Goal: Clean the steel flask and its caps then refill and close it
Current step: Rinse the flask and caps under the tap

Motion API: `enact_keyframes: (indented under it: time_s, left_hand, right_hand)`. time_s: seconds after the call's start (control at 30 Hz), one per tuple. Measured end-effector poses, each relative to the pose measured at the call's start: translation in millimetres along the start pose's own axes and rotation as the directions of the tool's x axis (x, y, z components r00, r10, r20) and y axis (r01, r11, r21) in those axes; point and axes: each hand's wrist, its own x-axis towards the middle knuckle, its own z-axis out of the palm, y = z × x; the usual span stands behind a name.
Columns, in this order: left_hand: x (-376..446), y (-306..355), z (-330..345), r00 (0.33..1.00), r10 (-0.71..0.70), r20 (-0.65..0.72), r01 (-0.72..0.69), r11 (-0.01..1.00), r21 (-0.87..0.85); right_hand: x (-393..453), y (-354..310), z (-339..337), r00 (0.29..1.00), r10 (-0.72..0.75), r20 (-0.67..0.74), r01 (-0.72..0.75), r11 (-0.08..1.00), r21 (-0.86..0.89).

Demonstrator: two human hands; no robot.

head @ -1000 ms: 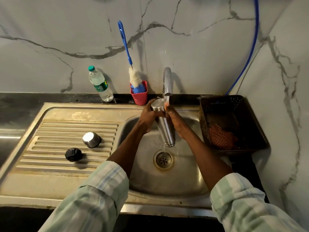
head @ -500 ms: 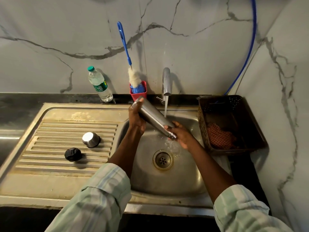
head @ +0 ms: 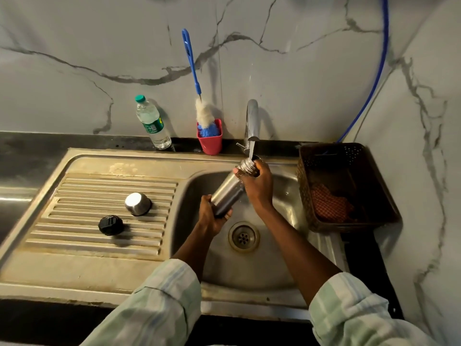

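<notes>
I hold the steel flask (head: 228, 189) tilted over the sink basin (head: 282, 255), its threaded mouth up and right under the running tap (head: 252, 121). My left hand (head: 212, 216) grips the flask's base. My right hand (head: 257, 186) grips its neck, just below the mouth where the water stream lands. On the ribbed drainboard (head: 82, 221) to the left stand the steel cup cap (head: 138, 204) upside down and the black inner cap (head: 111, 225).
A plastic water bottle (head: 151, 123) and a red cup (head: 210, 139) holding a blue bottle brush (head: 193, 71) stand by the back wall. A dark basket (head: 346, 188) with an orange cloth sits right of the basin. The drain (head: 243, 236) lies below the flask.
The flask has been flipped: its mouth now points up right under the tap. My left hand went down to the base and my right hand rose to the neck.
</notes>
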Motion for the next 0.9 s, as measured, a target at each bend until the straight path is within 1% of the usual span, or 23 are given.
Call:
enact_keyframes:
  time_s: [0.07, 0.1, 0.13, 0.17, 0.2, 0.23, 0.27, 0.3, 0.33, 0.37, 0.4, 0.43, 0.47, 0.5, 0.57, 0.7, 0.77, 0.8, 0.83, 0.9]
  left_hand:
    - [-2.3, -3.7, 2.0, 0.999, -0.045, -0.011, 0.046, 0.991, 0.126]
    - [-3.5, -5.6, 3.6, 0.999, -0.038, -0.032, 0.045, 0.971, 0.233]
    - [-3.7, -7.3, 5.7, 0.999, -0.004, -0.047, 0.022, 0.926, 0.376]
    - [-0.8, -7.8, 6.8, 0.996, 0.078, -0.032, -0.048, 0.841, 0.539]
    - [0.7, -6.9, 8.7, 0.983, 0.181, 0.036, -0.158, 0.726, 0.669]
    - [1.0, -4.5, 11.9, 0.954, 0.258, 0.15, -0.281, 0.608, 0.743]
    - [-0.9, -2.2, 16.4, 0.918, 0.274, 0.287, -0.392, 0.518, 0.76]
    - [-4.8, 0.0, 22.9, 0.875, 0.254, 0.413, -0.485, 0.458, 0.745]
    - [-10.1, 1.7, 31.0, 0.83, 0.238, 0.504, -0.557, 0.408, 0.724]
    - [-13.2, 3.0, 39.3, 0.792, 0.253, 0.556, -0.611, 0.352, 0.709]
    - [-13.4, 3.8, 46.9, 0.753, 0.299, 0.586, -0.657, 0.295, 0.694]
    - [-12.0, 5.0, 53.3, 0.731, 0.353, 0.584, -0.675, 0.248, 0.695]
    - [-11.5, 5.9, 57.7, 0.716, 0.396, 0.575, -0.68, 0.214, 0.701]
    - [-10.5, 6.5, 60.0, 0.72, 0.419, 0.554, -0.664, 0.183, 0.725]
    - [-8.8, 3.9, 58.3, 0.735, 0.431, 0.524, -0.628, 0.142, 0.765]
    - [-9.7, -5.8, 55.2, 0.742, 0.415, 0.526, -0.624, 0.142, 0.769]
    - [-8.0, -5.0, 53.3, 0.753, 0.424, 0.504, -0.603, 0.137, 0.786]
    - [-7.7, -3.8, 52.7, 0.745, 0.441, 0.5, -0.607, 0.137, 0.783]
    - [-8.1, -2.3, 52.6, 0.735, 0.456, 0.503, -0.621, 0.152, 0.769]
    - [-6.3, -0.2, 50.5, 0.721, 0.449, 0.528, -0.663, 0.224, 0.715]
  right_hand:
    - [3.3, -2.2, -1.5, 0.998, 0.031, 0.055, -0.028, 0.999, -0.043]
    - [3.9, -2.0, -1.5, 0.998, 0.018, 0.067, -0.012, 0.997, -0.079]
    - [3.4, -1.0, -1.3, 0.997, -0.004, 0.077, 0.014, 0.993, -0.121]
    - [2.2, -0.5, 0.0, 0.996, -0.023, 0.089, 0.038, 0.985, -0.167]
    - [0.8, -0.2, 2.0, 0.994, -0.032, 0.101, 0.053, 0.977, -0.208]
    - [0.1, 0.4, 4.0, 0.994, -0.03, 0.107, 0.055, 0.971, -0.233]
    - [-0.6, 1.1, 5.6, 0.994, -0.025, 0.107, 0.05, 0.97, -0.239]
    - [-1.2, 0.8, 6.9, 0.995, -0.027, 0.094, 0.049, 0.969, -0.241]
    - [-2.3, 0.6, 8.1, 0.997, -0.044, 0.068, 0.06, 0.968, -0.245]
    - [-3.4, 0.7, 9.0, 0.997, -0.076, 0.026, 0.08, 0.965, -0.249]
    - [-4.1, 1.4, 9.5, 0.993, -0.112, -0.023, 0.103, 0.964, -0.246]
    - [-3.3, 2.2, 9.6, 0.99, -0.127, -0.056, 0.111, 0.965, -0.239]
    - [-1.2, 3.0, 8.3, 0.992, -0.11, -0.055, 0.094, 0.968, -0.233]
    - [2.7, 2.3, 6.4, 0.998, -0.062, -0.02, 0.055, 0.97, -0.238]
    - [12.5, -0.2, 0.5, 0.997, 0.035, 0.073, -0.015, 0.965, -0.263]
    - [21.0, -8.7, -9.6, 0.991, -0.007, 0.135, 0.042, 0.966, -0.254]
    - [24.3, -7.0, -12.9, 0.983, 0.052, 0.177, -0.009, 0.972, -0.236]
    - [26.1, -3.6, -14.5, 0.974, 0.089, 0.208, -0.039, 0.972, -0.231]
    - [27.5, 0.0, -16.1, 0.964, 0.111, 0.243, -0.055, 0.973, -0.226]
    - [28.7, 5.4, -16.6, 0.949, 0.125, 0.289, -0.059, 0.972, -0.228]
